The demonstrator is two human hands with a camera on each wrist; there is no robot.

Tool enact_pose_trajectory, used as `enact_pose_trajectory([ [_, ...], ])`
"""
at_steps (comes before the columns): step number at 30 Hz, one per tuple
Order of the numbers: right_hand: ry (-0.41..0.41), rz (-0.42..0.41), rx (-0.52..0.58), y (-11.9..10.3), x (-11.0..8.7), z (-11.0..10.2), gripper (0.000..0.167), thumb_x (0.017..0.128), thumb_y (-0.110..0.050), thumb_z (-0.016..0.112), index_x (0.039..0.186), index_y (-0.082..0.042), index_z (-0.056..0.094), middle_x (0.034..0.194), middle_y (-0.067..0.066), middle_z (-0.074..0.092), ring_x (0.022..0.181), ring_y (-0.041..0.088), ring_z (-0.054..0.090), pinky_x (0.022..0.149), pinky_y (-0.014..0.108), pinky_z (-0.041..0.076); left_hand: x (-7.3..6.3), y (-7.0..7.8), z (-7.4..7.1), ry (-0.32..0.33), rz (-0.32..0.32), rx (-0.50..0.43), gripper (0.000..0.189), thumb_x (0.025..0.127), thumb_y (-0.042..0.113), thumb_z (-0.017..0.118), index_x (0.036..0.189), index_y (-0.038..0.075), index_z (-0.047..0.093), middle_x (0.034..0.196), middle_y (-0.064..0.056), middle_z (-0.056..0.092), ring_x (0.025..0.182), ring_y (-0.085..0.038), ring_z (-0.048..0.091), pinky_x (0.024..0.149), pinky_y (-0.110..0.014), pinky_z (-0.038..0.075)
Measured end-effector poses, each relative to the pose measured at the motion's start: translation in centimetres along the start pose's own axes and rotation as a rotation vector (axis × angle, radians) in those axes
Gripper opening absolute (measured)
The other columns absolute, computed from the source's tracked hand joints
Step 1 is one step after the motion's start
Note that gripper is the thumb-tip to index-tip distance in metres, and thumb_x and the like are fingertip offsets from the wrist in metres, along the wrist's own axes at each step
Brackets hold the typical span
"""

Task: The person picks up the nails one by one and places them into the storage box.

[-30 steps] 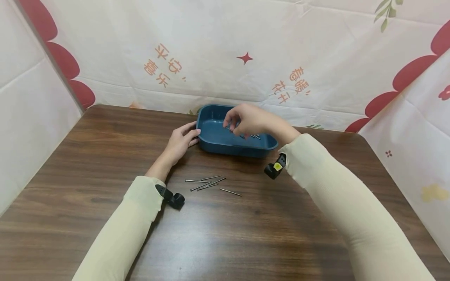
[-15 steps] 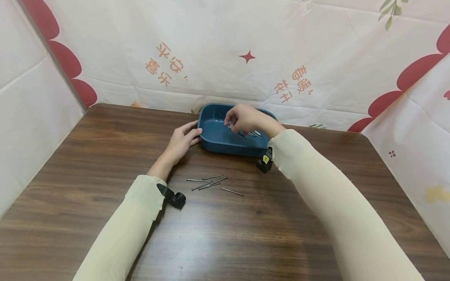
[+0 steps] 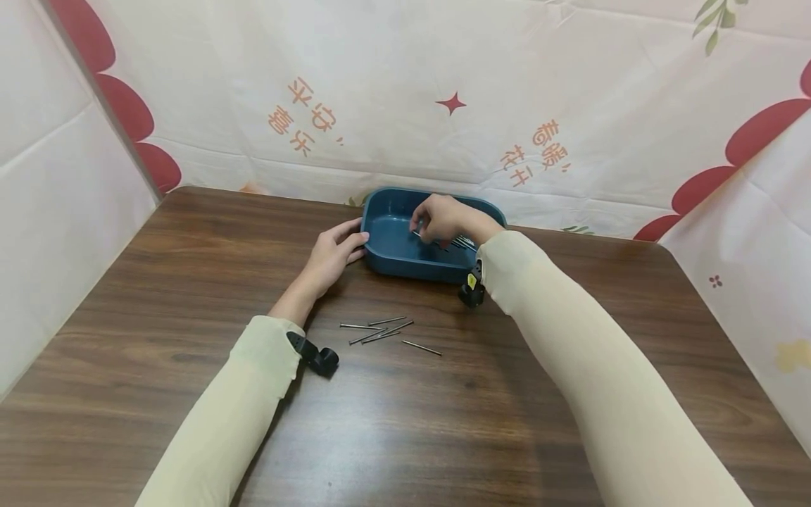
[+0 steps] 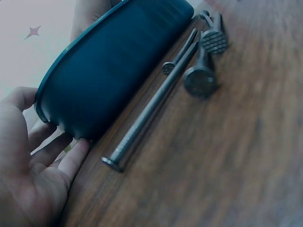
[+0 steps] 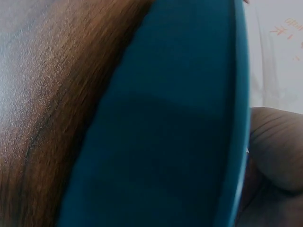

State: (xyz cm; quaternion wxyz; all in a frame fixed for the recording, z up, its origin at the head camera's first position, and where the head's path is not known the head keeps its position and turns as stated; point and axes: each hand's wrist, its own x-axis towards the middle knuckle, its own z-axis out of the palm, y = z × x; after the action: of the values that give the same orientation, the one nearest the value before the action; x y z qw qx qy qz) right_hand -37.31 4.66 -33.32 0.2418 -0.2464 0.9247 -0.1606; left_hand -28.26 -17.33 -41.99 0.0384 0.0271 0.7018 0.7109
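Note:
A blue plastic tray stands near the table's back edge, with several nails inside on its right. My left hand holds its left end, thumb over the rim and fingers against the outer wall. My right hand is low inside the tray and pinches a nail between thumb and fingertips. In the right wrist view the tray wall hides most of that hand and the nail. Several loose nails lie on the table in front of the tray.
The wooden table reaches back to a printed white cloth hanging right behind the tray. One nail lies a little apart, right of the others. A small black camera sticks out from the left wrist, another from the right.
My right hand has sunk lower into the tray with the nail, its forearm swinging slightly left. My left hand keeps its hold. The head view has shifted a little.

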Motion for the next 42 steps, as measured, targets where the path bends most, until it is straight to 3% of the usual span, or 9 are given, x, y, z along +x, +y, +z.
enact_pose_trajectory([
  [11,-0.020,0.037,-0.013,1.3,0.6,0.4,0.022,0.096,-0.003,0.061,0.115,-0.007,0.070,0.104,0.011,0.067,0.085,0.021,0.059,0.066,0.034,0.063,0.0,0.3,0.5,-0.004,0.000,0.003,0.053,0.105,0.022,0.055,0.154,0.006,0.042,0.157,-0.014,0.044,0.136,-0.028,0.056,0.109,-0.035,0.053],
  [23,0.022,0.033,-0.022,1.8,0.6,0.4,0.023,0.095,-0.004,0.061,0.116,-0.007,0.070,0.102,0.012,0.068,0.077,0.020,0.062,0.061,0.032,0.062,0.2,0.5,0.7,-0.013,-0.002,-0.008,0.053,0.105,0.020,0.055,0.154,0.005,0.042,0.157,-0.015,0.044,0.137,-0.028,0.055,0.110,-0.035,0.053],
  [35,0.043,-0.019,-0.129,1.3,0.6,0.4,0.027,0.093,-0.001,0.063,0.118,-0.007,0.070,0.108,0.015,0.069,0.069,0.022,0.062,0.056,0.027,0.054,0.3,0.1,0.3,0.004,0.006,-0.020,0.053,0.104,0.021,0.055,0.153,0.006,0.043,0.154,-0.016,0.047,0.136,-0.029,0.056,0.109,-0.036,0.053],
  [42,0.103,-0.118,-0.176,1.7,-0.6,-0.5,0.026,0.090,-0.003,0.064,0.114,-0.006,0.073,0.105,0.012,0.072,0.088,0.022,0.065,0.074,0.034,0.058,0.2,-0.3,0.1,0.007,0.008,-0.031,0.053,0.104,0.019,0.055,0.153,0.004,0.043,0.154,-0.017,0.048,0.136,-0.029,0.056,0.109,-0.036,0.053],
])
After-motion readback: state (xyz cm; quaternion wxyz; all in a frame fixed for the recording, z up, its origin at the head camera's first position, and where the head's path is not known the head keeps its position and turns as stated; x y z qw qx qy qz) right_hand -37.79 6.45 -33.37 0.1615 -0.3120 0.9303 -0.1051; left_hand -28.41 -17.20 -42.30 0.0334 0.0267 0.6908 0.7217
